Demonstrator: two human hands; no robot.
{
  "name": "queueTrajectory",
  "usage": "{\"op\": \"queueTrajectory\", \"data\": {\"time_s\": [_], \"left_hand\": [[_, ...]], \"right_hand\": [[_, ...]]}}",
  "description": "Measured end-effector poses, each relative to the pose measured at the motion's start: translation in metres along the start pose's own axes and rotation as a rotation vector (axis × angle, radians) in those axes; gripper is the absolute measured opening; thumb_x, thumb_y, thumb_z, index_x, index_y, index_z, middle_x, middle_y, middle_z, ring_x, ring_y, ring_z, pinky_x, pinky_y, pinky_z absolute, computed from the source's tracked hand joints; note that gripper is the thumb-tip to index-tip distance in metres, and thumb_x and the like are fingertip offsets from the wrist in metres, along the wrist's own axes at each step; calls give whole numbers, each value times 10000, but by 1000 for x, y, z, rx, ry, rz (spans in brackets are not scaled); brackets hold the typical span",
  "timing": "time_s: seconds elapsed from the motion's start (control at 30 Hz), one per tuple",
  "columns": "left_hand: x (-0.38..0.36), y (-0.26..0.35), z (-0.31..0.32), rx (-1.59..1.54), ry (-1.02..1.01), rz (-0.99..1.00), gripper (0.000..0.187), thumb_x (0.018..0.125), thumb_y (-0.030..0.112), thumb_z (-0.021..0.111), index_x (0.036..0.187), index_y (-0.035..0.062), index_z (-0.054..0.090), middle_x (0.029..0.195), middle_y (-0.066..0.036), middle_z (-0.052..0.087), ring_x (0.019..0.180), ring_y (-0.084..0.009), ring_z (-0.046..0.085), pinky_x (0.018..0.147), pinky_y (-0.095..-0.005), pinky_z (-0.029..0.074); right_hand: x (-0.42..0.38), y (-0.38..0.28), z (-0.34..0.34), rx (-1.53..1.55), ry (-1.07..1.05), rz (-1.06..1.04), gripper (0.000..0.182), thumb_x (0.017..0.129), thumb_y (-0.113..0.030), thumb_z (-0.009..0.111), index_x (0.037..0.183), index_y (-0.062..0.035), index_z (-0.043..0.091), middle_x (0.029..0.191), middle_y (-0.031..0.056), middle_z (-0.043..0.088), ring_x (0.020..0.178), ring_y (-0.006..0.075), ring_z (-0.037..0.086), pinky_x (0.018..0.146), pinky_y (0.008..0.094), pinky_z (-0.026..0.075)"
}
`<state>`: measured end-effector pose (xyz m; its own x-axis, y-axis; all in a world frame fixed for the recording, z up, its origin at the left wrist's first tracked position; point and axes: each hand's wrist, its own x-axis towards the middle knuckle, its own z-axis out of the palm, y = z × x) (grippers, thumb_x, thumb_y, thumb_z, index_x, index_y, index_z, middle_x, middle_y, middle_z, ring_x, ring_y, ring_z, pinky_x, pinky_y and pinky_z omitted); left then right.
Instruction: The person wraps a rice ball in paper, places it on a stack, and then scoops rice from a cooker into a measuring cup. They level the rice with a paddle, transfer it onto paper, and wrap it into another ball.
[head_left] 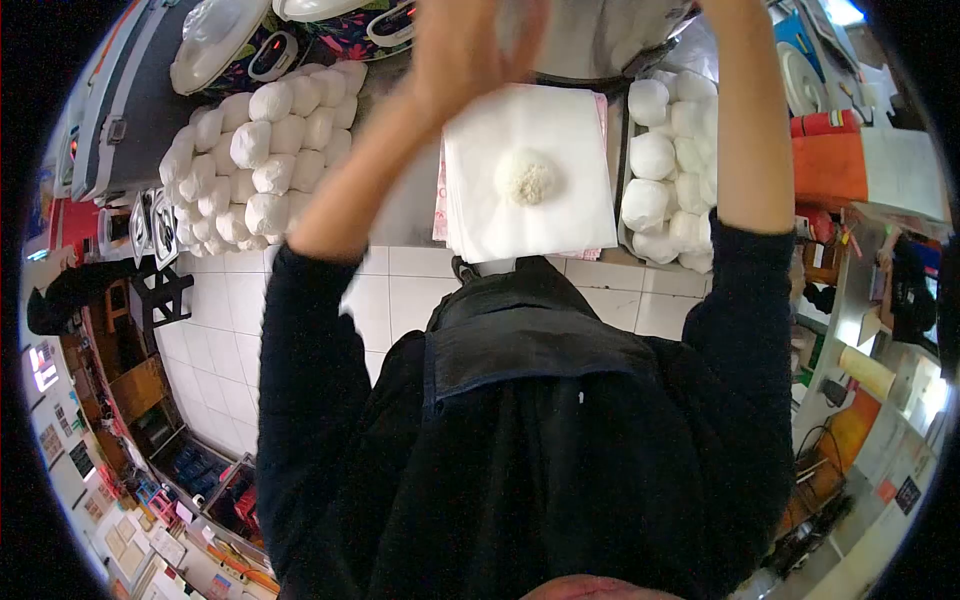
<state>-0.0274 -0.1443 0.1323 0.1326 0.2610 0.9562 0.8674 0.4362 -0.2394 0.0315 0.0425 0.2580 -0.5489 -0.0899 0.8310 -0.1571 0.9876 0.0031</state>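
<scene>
While your left hand (470, 50) is raised with fingers together at the top centre and your right hand runs off-frame, its fingers unseen, the rice mound (526, 176) on the paper stack (560, 215) mid-frame looks soft and crumbly; cup it from below.

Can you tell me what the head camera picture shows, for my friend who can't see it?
A small rice ball sits on a stack of white paper sheets on a counter, seen from above. The person's left hand is raised above it; the right hand is cut off. Piles of white wrapped balls lie on either side.
</scene>
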Motion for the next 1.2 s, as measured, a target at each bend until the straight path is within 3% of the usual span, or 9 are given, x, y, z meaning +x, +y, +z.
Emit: {"op": "queueTrajectory", "data": {"time_s": [0.03,0.07,0.1,0.13,0.3,0.67,1.03,1.1,1.2], "left_hand": [[-1,77,-49,-226,-421,-268,87,806,146,548,768,78,510,670,-77,526,580,-282,514,521,-363,422],[-37,104,-75,-601,-892,-167,122,787,168,575,841,64,540,684,-87,535,633,-274,526,591,-380,441],[-113,135,-91,-798,-1093,-140,342,708,217,653,985,73,512,977,-114,535,914,-298,499,800,-393,420],[-116,156,-110,-760,-1015,-251,382,725,271,638,1015,63,502,1018,-121,515,938,-298,494,819,-393,415],[-169,180,-134,-806,-1154,-495,306,745,238,633,970,46,553,953,-101,541,908,-287,506,794,-368,431],[-165,163,-113,-788,-1431,-1080,163,695,177,680,747,23,681,671,-116,638,569,-230,594,593,-329,485],[-156,152,-106,-853,-1436,-1341,181,673,182,667,746,17,663,715,-131,635,666,-213,611,643,-305,479],[-147,154,-112,-801,-1339,-1286,158,688,156,647,752,12,643,737,-135,626,691,-232,608,654,-318,477],[-129,157,-129,-803,-1080,-778,146,757,122,581,862,30,536,765,-136,587,745,-310,587,684,-375,469]], "right_hand": [[-7,-14,-10,-72,85,-109,579,796,-91,542,1338,-120,342,1078,248,531,879,397,556,785,405,453],[-31,-24,-17,0,206,-296,563,806,-80,535,1334,-103,343,1055,243,541,855,394,558,782,393,452],[-91,-7,12,68,-204,94,221,767,-119,612,981,-72,588,820,172,598,713,318,568,638,381,452],[-118,-34,1,521,-177,4,169,765,-168,631,891,-58,601,823,138,596,757,290,574,682,366,464],[-317,-64,-2,708,-1091,-122,292,722,-257,650,960,-93,602,965,88,565,841,249,536,727,343,453],[-341,-64,6,850,-1144,267,137,718,-164,622,768,-41,657,728,101,594,711,248,556,668,331,457],[-331,-53,19,1174,-1348,755,198,668,-165,698,800,-27,648,740,93,638,657,179,593,623,269,459],[-309,-65,1,813,-1055,310,193,692,-168,668,831,-40,635,780,74,631,722,211,583,647,288,466],[-326,-58,-3,577,-919,-143,193,713,-193,632,852,-59,628,813,68,622,781,232,570,672,319,470]]}}
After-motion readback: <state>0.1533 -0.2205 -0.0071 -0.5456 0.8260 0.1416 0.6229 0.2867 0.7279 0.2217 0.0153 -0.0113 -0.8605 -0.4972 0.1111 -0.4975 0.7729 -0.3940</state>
